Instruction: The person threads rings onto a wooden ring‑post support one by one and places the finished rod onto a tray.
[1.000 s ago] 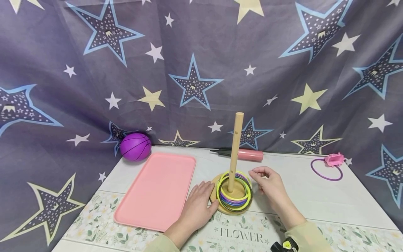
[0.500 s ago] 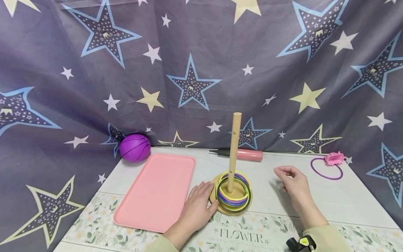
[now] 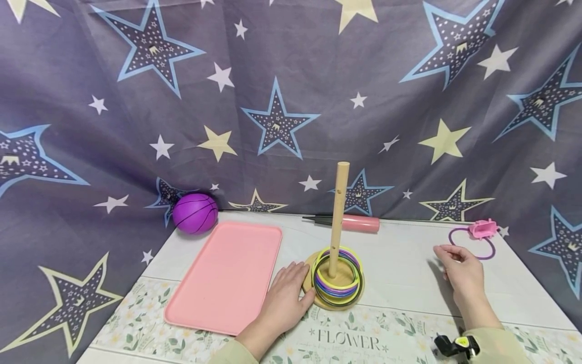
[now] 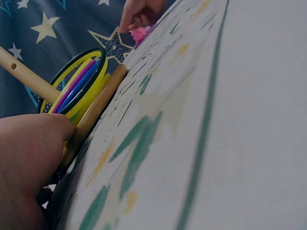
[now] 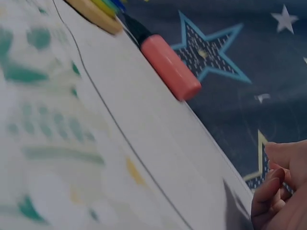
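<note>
A wooden post (image 3: 338,217) rises from a round wooden base (image 3: 305,288), with several yellow, purple, blue and black rings (image 3: 338,292) stacked around its foot. My left hand (image 3: 284,296) rests at the left edge of the base, fingers extended and thumb beside the rings; the left wrist view shows its thumb (image 4: 60,127) close to them. My right hand (image 3: 464,270) is over the right side of the table with its fingers loosely bent and holds nothing. Just beyond it lies a purple ring (image 3: 493,248) against a small pink plastic piece (image 3: 483,229).
A pink tray (image 3: 227,273) lies left of the base. Behind it sits a purple ball (image 3: 195,214). A pink pump-like tube with a black tip (image 3: 360,223) lies at the back, by the star-patterned curtain (image 3: 386,116). The table has a floral cloth (image 3: 136,308).
My right hand has moved away from the stacked rings, rightward across the table toward the purple ring. The left hand has stayed at the base.
</note>
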